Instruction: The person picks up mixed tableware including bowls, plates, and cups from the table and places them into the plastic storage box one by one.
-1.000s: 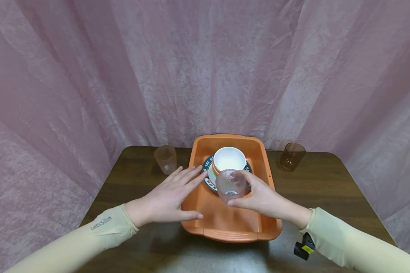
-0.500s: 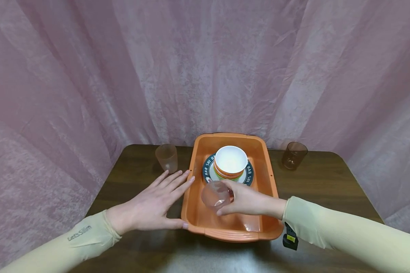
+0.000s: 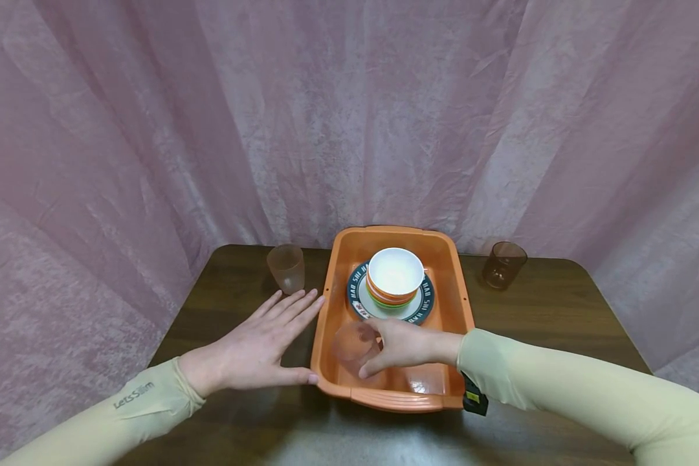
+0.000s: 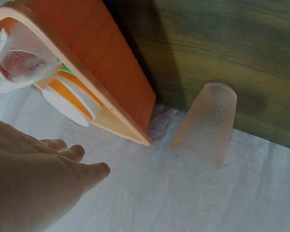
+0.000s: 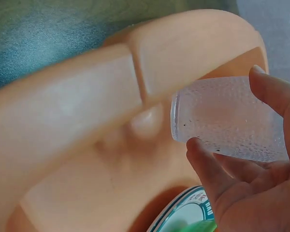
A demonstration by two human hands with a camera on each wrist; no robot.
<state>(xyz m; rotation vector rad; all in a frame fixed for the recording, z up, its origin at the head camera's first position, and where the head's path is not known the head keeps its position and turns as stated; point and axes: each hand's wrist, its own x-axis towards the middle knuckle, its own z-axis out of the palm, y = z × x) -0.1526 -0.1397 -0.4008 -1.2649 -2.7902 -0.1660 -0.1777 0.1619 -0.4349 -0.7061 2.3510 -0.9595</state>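
Inside the orange basin, near its front left corner, my right hand grips a clear textured glass between thumb and fingers. Whether the glass touches the basin floor I cannot tell. My left hand is spread with straight fingers beside the basin's left side, its thumb at the rim. Just beyond those fingertips stands another frosted glass on the table. Behind my right hand, a stack of bowls, white inside with orange and green outsides, sits on a plate with a dark lettered rim.
A brown tinted glass stands on the wooden table to the right of the basin. Pink curtain hangs right behind the table's back edge.
My right hand has carried the glass left and down, from in front of the bowls into the basin's front left part. My left hand has drawn back left from over the basin.
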